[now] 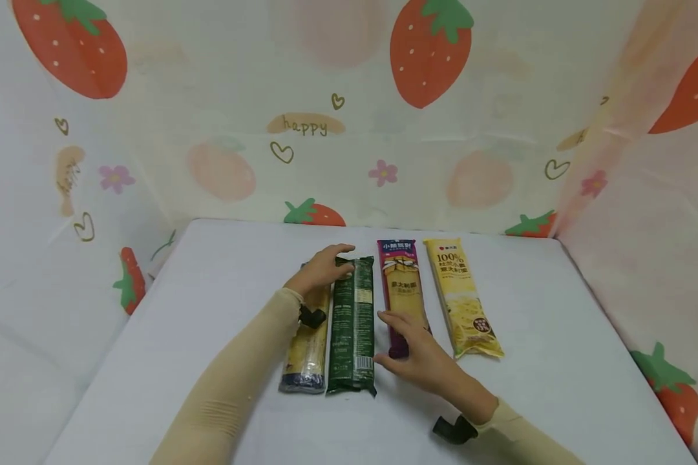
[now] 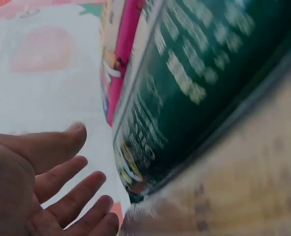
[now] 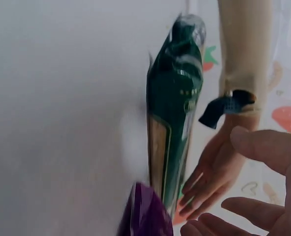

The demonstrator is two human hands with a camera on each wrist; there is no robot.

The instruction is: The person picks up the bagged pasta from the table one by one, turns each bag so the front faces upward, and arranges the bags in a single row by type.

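Table: white (image 1: 558, 361), with four long pasta packs lying side by side, lengthwise away from the person.
Blue-yellow pack: leftmost (image 1: 306, 361), partly under the left forearm.
Left hand: (image 1: 321, 268) lies over the far ends of the blue-yellow pack and the green pack; the wrist view shows the fingers (image 2: 71, 184) straight and spread, curled round nothing.
Green pack: (image 1: 353, 323) second from the left, touching the blue-yellow pack along its side, flat on the table.
Right hand: (image 1: 421, 358) rests near the near end of the purple pack, fingers loosely extended, fingertips toward the green pack's right edge; it grips nothing.
Purple pack: (image 1: 403, 294) third in the row, just beside the green one, its near end partly covered by the right hand.
Yellow pack: (image 1: 462, 300) rightmost, slightly angled, apart from both hands.
Doing it well: my judgement is that the green pack is being squared in the row; press flat at both ends together, slide rather than lift, and keep the neighbours from being nudged.
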